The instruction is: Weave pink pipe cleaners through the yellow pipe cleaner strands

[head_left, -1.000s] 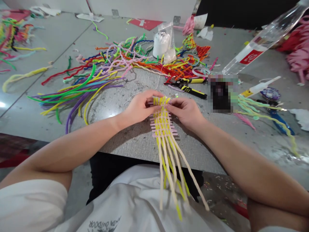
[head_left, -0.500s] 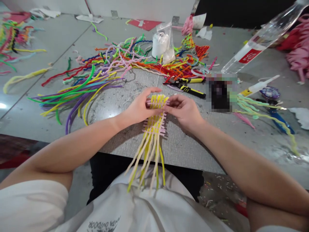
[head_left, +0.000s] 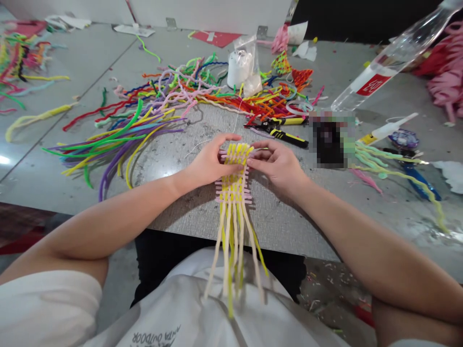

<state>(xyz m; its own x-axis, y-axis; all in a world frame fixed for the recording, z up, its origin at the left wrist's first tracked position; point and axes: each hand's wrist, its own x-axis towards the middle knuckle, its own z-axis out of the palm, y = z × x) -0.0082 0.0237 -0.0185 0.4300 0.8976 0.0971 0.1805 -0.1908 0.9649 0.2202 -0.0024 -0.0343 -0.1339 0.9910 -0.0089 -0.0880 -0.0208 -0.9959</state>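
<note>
The woven mat (head_left: 233, 180) was a check of yellow and pale pink strands, with loose tails (head_left: 231, 250) in cream and yellow-green. The tabletop (head_left: 282, 226) was grey and speckled. Toward its far edge lay a heap of pipe cleaners (head_left: 202, 91) in red, orange, green, purple, blue and white. A bundle (head_left: 119, 137) nearer the left edge ran purple, green, yellow and light blue. The pliers (head_left: 289, 138) had black-and-yellow handles. The clear bottle (head_left: 376, 79) toward the right edge bore a red-and-white label, and the spool (head_left: 238, 67) was white.
</note>
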